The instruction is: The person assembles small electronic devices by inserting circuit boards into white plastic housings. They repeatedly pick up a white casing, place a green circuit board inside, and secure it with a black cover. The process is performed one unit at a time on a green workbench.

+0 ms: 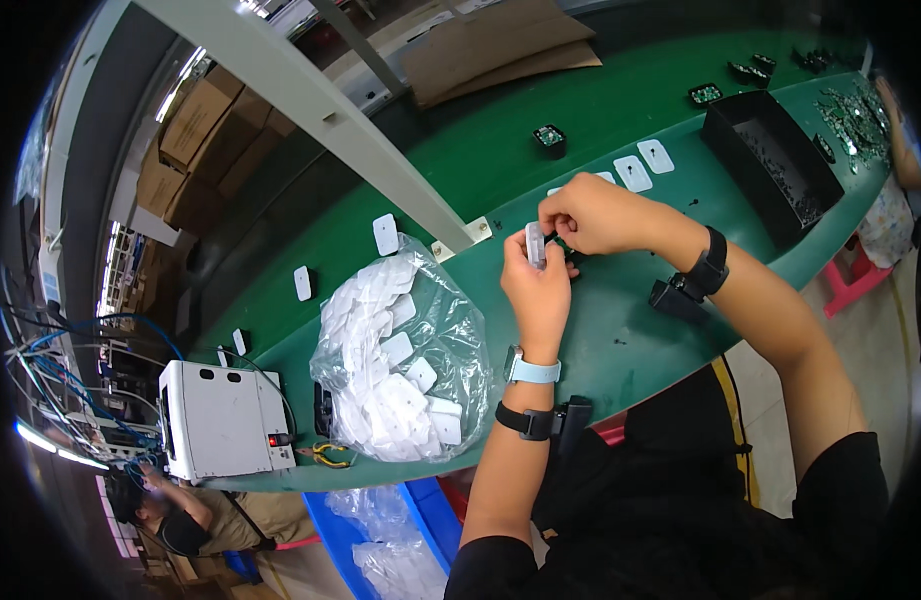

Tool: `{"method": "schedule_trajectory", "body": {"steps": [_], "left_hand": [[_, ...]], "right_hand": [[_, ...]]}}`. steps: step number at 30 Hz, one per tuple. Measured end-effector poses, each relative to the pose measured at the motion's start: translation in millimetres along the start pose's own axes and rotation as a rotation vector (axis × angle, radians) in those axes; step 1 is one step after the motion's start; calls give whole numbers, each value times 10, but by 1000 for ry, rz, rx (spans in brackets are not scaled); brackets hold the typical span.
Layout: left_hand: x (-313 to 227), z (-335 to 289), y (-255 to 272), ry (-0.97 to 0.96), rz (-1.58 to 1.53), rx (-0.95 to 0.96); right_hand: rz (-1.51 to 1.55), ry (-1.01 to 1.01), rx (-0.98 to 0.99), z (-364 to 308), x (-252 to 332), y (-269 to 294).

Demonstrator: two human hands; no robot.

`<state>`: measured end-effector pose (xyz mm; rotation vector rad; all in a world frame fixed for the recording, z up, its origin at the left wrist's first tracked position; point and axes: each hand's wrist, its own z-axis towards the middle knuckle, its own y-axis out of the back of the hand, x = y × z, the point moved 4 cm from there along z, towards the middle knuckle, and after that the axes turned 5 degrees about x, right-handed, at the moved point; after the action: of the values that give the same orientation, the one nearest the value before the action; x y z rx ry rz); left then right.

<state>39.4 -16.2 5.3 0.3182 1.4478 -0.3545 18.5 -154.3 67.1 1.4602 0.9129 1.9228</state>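
Observation:
Upright in my left hand (536, 295) is a small white plastic cover (534, 243), gripped between thumb and fingers. My right hand (592, 214) is closed right beside it, the fingertips pinched together at the cover's edge. Something small and dark shows at those fingertips, too hidden to name. Just beyond my hands, several white rounded covers (632, 173) lie in a row on the green table (620, 370), with a small dark part on some of them. To the left of my left hand, a clear plastic bag (470, 340) is heaped with similar white covers (390, 400).
A black open box (770, 165) with small dark parts stands at the right, near scattered circuit boards (850, 125). A metal post (330, 130) meets the table behind the bag. At the left are yellow-handled pliers (330, 456) and a white machine (225, 420). Other people sit at both sides.

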Motion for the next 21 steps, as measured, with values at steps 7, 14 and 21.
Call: {"method": "schedule_trajectory", "body": {"steps": [7, 14, 21], "left_hand": [[23, 27, 26, 28, -40, -6], [35, 36, 41, 57, -36, -22], [87, 62, 46, 96, -67, -15]], "right_hand": [[127, -32, 30, -55, 60, 10], [77, 93, 135, -35, -33, 8], [-202, 330, 236, 72, 33, 29]]}}
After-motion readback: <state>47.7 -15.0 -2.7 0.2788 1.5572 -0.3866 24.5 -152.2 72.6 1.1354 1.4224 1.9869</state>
